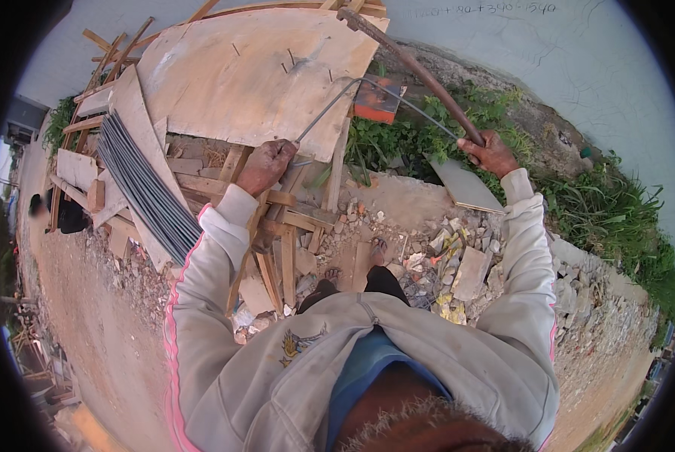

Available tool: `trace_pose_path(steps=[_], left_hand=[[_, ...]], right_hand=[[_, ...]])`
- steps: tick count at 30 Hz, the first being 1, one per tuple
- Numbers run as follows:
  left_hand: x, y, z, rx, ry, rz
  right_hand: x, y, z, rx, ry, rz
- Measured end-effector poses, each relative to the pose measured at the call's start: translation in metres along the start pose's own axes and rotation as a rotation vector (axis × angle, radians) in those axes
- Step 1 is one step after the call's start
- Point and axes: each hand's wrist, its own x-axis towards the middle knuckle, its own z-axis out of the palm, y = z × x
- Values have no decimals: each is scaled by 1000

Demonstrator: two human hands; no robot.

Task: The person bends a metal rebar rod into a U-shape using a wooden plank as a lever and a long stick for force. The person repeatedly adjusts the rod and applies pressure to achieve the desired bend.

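Observation:
A thin steel reinforcing rod [333,101], bent to a peak in its middle, spans the gap between my two hands. My left hand [267,166] is closed around one leg of it, and a short hooked end pokes out below the fist. In my right hand [491,152] is a rusty rebar bending bar [428,73], its notched head pointing up and away over the board's far corner. The rod's other leg runs to the fingers of that same hand. Beyond the rod lies a plywood board [202,85] with several nails or pins standing up from it.
A bundle of straight steel rods [145,186] lies on planks at the left. Timber supports [286,226] stand under the board. Rubble [456,248] covers ground near my feet. Weeds [473,113] grow along a pale wall [597,68]. A person in dark clothing [73,214] is far left.

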Motion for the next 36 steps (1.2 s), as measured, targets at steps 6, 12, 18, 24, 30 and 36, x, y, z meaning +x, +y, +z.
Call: trace_pose_path(steps=[6,12,18,24,30,36], left_hand=[[-28,11,63,-430,178,-53],[-29,17,100,-586,412,-143],[-11,-18,103,-494,620,-61],[-5,-29,103,-418,620,-58],[-8,-49,122,-358,740,-14],[-13,18,59,525,990,109]], right_hand=[[29,2,-38,9,-120,10],[61,8,-44,-30,-157,19],[46,12,-25,80,-98,-34],[36,9,-33,62,-91,-65],[54,12,-23,55,-119,-79],[95,18,4,79,-111,-84]])
